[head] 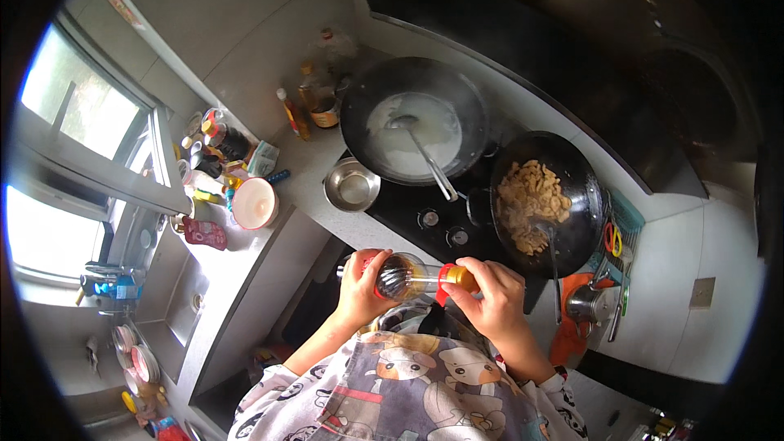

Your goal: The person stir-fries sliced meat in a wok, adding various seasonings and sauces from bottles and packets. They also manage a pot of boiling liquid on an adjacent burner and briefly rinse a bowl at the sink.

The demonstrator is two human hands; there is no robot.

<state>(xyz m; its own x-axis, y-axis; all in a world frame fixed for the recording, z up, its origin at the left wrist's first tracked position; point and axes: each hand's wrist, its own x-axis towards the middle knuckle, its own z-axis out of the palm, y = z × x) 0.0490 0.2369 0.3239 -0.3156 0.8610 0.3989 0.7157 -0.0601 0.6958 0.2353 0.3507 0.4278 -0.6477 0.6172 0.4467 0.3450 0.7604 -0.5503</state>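
Note:
My left hand (365, 285) grips the body of a clear bottle of dark sauce (401, 277), which lies nearly sideways before my apron. At its other end my right hand (490, 294) has its fingers on the yellow cap (459, 277), beside a red collar; whether the cap is loose I cannot tell. Beyond my hands, a large wok (361, 135) on the black gas stove (398, 208) holds cloudy whitish liquid and a metal ladle (432, 165). To the right, a second wok (585, 184) holds browned meat-like pieces (533, 196) and a dark-headed utensil.
A steel bowl (351, 184) stands left of the stove, with sauce bottles (318, 98) behind. A red-rimmed bowl (255, 203) and several condiments crowd the left counter near the window and sink (187, 300). On the right are a lidded metal pot (591, 304) and scissors (612, 239). The range hood (520, 55) overhangs.

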